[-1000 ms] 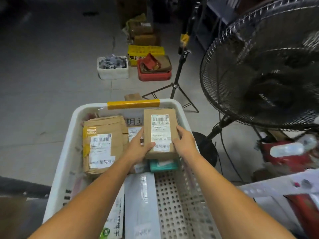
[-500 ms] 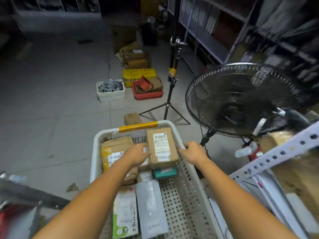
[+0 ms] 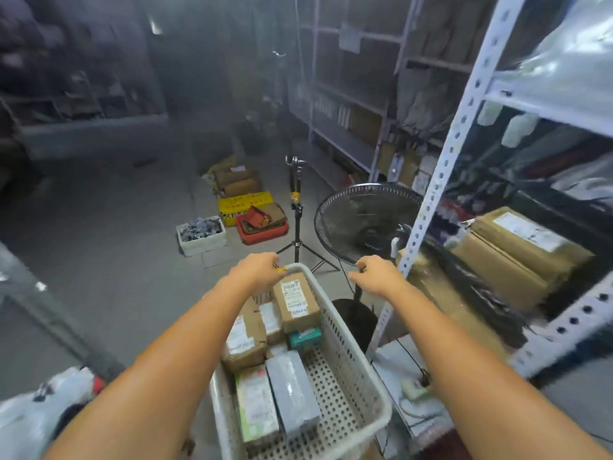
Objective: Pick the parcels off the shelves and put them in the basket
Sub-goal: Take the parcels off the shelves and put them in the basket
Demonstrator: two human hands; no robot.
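My left hand [image 3: 257, 272] is lying over the far rim of the white perforated plastic basket [image 3: 346, 363], right at a strip of yellow tape [image 3: 280, 268]. Its back is facing me and its fingers are bending down past the rim out of sight, so I cannot tell whether they are clasping the rim or only resting on it. My right hand [image 3: 374, 276] is hanging in the air outside the basket, at three o'clock from the left hand and well apart from it. Its fingers are curling loosely and holding nothing.

The brown cardboard parcel with a white label [image 3: 296, 302] is lying inside the basket against the far right corner, label up. It is sitting at five o'clock from my left hand, just beside it, and at eight o'clock from my right hand, near but not touching. A small teal box [image 3: 305, 338] is lying at six o'clock from that parcel, partly under it. A larger brown cardboard parcel [image 3: 243, 343] is filling the basket's left side under my left forearm. At six o'clock from it, a grey plastic-wrapped parcel [image 3: 292, 390] and a green-and-white packet [image 3: 257, 406] are lying side by side.

A black floor fan [image 3: 361, 224] is standing at twelve o'clock from my right hand. A white perforated metal shelf post [image 3: 447, 154] is rising at one o'clock from it. Brown cardboard boxes [image 3: 517, 250] are sitting on the shelf at three o'clock. A black tripod [image 3: 297, 234] is standing at twelve o'clock from my left hand.
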